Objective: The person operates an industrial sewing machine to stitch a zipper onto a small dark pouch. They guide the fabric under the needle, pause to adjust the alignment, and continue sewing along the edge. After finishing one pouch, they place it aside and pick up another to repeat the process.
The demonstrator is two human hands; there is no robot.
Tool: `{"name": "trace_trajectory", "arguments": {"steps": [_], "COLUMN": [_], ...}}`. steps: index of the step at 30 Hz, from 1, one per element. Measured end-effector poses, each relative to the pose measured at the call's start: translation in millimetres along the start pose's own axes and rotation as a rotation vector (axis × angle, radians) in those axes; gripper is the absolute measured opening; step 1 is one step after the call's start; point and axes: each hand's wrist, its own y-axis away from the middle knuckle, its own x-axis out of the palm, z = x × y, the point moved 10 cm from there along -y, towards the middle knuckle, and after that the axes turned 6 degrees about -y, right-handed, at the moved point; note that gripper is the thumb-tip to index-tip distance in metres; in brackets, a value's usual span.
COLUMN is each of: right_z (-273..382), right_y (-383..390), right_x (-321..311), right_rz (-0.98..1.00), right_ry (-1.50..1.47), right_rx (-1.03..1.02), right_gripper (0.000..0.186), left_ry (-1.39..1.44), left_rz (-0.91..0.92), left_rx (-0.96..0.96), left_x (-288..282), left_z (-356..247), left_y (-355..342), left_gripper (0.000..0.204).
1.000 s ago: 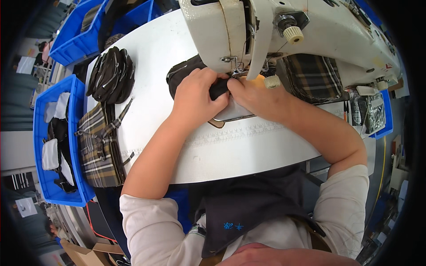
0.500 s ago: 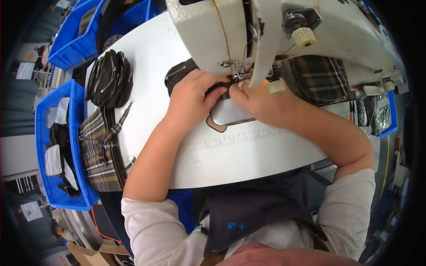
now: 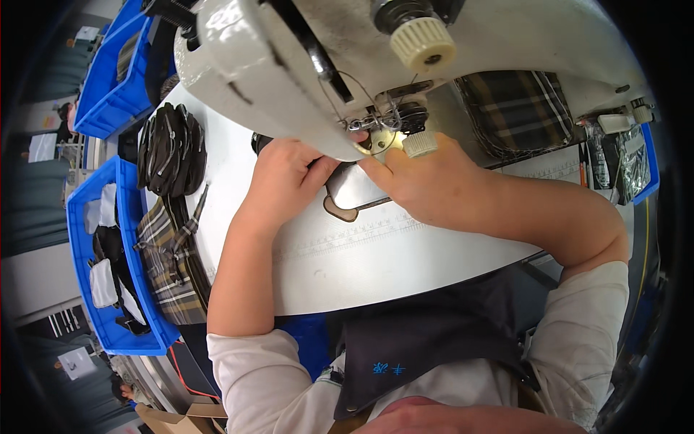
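Bins first: blue plastic bin at far left edge, holding dark and white fabric pieces; second blue bin above it, upper left. Plaid fabric strips drape over the left edge of the white sewing table, just beside the lower bin. Stack of dark cut pieces sits on the table above the plaid, well apart from the hands.

Left hand lies palm down on the table, fingers pressed flat onto a dark fabric piece that runs under the machine head (most of it hidden by the hand and the machine). No pinch, just holding it down.

Metal needle plate shows between the two hands, with a small brown tab at its lower left edge.

Sewing machine head, white, fills the top of the view; thread and presser-foot area sit just above the fingertips.

Right hand is at the needle area, fingers bunched together, tips touching the work by the foot; cannot tell what they pinch.

Plaid fabric panel lies behind the right hand, upper right.
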Motion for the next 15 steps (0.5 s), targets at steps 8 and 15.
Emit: {"name": "trace_trajectory", "arguments": {"steps": [8, 15], "right_z": [0, 3], "right_y": [1, -1], "right_x": [12, 9], "right_rz": [0.136, 0.100], "right_ry": [0.074, 0.068], "right_rx": [0.024, -0.026], "right_gripper": [0.049, 0.051], "left_ry": [-0.087, -0.002], "left_rz": [0.037, 0.008], "left_rx": [-0.097, 0.000], "left_x": [2, 1], "left_z": [0, 2], "left_y": [-5, -5], "left_gripper": [0.026, 0.025]}}
